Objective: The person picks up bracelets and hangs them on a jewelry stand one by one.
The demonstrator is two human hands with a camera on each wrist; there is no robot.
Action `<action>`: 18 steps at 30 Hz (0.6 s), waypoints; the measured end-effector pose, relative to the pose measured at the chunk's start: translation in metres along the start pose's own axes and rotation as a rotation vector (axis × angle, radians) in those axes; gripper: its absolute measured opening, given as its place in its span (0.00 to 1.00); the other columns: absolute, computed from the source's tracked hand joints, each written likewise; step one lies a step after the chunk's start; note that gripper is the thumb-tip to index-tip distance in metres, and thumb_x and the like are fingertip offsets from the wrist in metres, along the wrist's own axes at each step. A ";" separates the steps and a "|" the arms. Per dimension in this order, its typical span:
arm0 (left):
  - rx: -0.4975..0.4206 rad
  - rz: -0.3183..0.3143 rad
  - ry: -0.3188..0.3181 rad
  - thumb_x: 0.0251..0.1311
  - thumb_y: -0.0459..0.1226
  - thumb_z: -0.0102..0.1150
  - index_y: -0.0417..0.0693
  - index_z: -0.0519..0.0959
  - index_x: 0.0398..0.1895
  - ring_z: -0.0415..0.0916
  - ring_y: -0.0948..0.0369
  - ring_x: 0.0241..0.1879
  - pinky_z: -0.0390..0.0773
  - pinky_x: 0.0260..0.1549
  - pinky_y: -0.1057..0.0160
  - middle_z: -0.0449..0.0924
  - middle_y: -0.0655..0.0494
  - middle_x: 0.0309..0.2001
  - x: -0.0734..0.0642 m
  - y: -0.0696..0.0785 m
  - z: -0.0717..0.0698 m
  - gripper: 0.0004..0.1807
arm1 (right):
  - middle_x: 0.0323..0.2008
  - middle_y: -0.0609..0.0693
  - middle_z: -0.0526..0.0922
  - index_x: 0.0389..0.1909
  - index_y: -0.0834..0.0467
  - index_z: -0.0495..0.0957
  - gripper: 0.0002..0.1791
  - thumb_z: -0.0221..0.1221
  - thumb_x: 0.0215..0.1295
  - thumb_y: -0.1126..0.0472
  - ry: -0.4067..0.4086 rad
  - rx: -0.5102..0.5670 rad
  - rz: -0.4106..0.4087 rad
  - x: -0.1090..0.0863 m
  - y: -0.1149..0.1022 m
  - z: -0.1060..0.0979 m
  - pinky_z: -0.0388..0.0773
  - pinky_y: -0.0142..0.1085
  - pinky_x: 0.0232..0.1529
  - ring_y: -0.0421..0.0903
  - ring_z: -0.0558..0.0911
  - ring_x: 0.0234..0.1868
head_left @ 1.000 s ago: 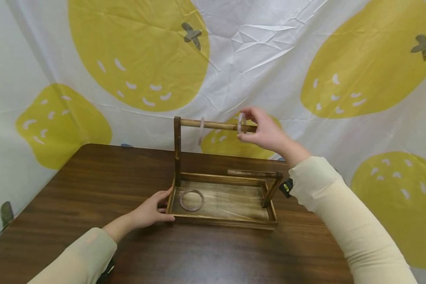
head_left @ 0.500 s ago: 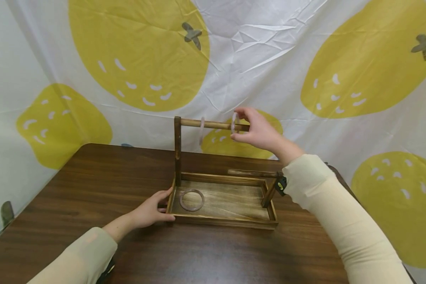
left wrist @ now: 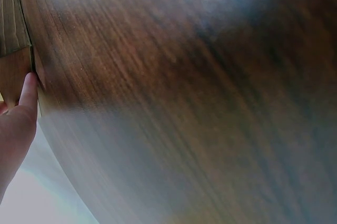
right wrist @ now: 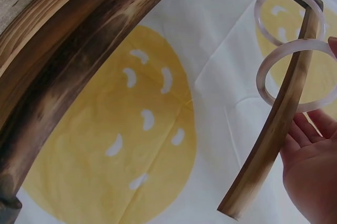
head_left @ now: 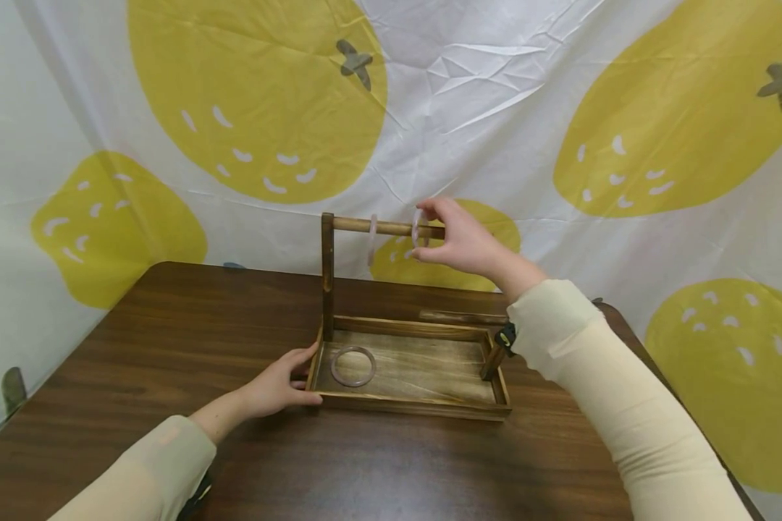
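Note:
A wooden bangle stand (head_left: 423, 369) has a tray base and a tall left post (head_left: 328, 275) carrying a long bar (head_left: 348, 225). My left hand (head_left: 276, 383) grips the tray's left end, thumb at the front corner. Up at the bar, my right hand (head_left: 459, 239) pinches a pale pink bangle (head_left: 416, 228) between thumb and fingers. In the right wrist view the bar passes through this bangle (right wrist: 261, 79); the bar's free end shows below. Another pale bangle (head_left: 372, 239) hangs on the bar, nearer the post. A third bangle (head_left: 353, 384) lies flat in the tray's left part.
A second, lower bar (head_left: 463, 318) runs from a short right post (head_left: 492, 364), partly hidden by the right sleeve and wrist camera. The stand sits on a dark wooden table (head_left: 391, 463). Behind hangs a white cloth (head_left: 417, 130) with yellow fruit prints.
My right hand has slid the held bangle leftward along the upper bar, closer to the hanging one. The left hand, tray and other bangles stay in place.

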State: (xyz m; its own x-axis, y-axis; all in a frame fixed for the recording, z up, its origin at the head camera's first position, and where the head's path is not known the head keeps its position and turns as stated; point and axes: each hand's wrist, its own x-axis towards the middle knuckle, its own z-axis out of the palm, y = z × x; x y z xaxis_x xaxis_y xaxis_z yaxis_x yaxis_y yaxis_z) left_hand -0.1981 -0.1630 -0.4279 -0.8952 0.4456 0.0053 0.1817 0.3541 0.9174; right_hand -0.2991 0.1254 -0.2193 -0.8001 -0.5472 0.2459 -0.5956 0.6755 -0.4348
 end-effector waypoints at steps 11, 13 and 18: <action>-0.014 0.005 0.000 0.49 0.32 0.69 0.28 0.44 0.70 0.62 0.34 0.60 0.78 0.54 0.53 0.49 0.25 0.64 -0.001 0.000 -0.001 0.52 | 0.58 0.59 0.69 0.65 0.64 0.60 0.41 0.66 0.52 0.55 -0.024 -0.043 0.016 0.005 -0.009 0.004 0.66 0.47 0.65 0.54 0.68 0.61; -0.018 0.004 0.000 0.50 0.32 0.68 0.28 0.44 0.70 0.62 0.34 0.60 0.78 0.54 0.52 0.49 0.25 0.64 -0.001 0.000 -0.001 0.52 | 0.59 0.59 0.69 0.65 0.64 0.60 0.41 0.66 0.52 0.54 -0.033 -0.041 0.018 0.006 -0.010 0.005 0.66 0.47 0.66 0.54 0.68 0.61; -0.028 0.001 -0.005 0.50 0.32 0.68 0.28 0.43 0.70 0.61 0.34 0.60 0.77 0.55 0.52 0.48 0.25 0.64 -0.001 0.001 -0.001 0.52 | 0.60 0.58 0.68 0.65 0.63 0.60 0.41 0.66 0.52 0.54 -0.057 -0.027 0.029 0.008 -0.011 0.006 0.66 0.47 0.66 0.53 0.67 0.62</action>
State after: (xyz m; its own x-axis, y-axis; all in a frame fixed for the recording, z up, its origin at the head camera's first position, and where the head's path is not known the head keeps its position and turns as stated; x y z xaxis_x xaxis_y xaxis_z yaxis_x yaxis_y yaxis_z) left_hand -0.1976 -0.1638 -0.4269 -0.8931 0.4499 0.0039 0.1707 0.3308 0.9281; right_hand -0.2982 0.1104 -0.2181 -0.8120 -0.5539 0.1838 -0.5747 0.7040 -0.4173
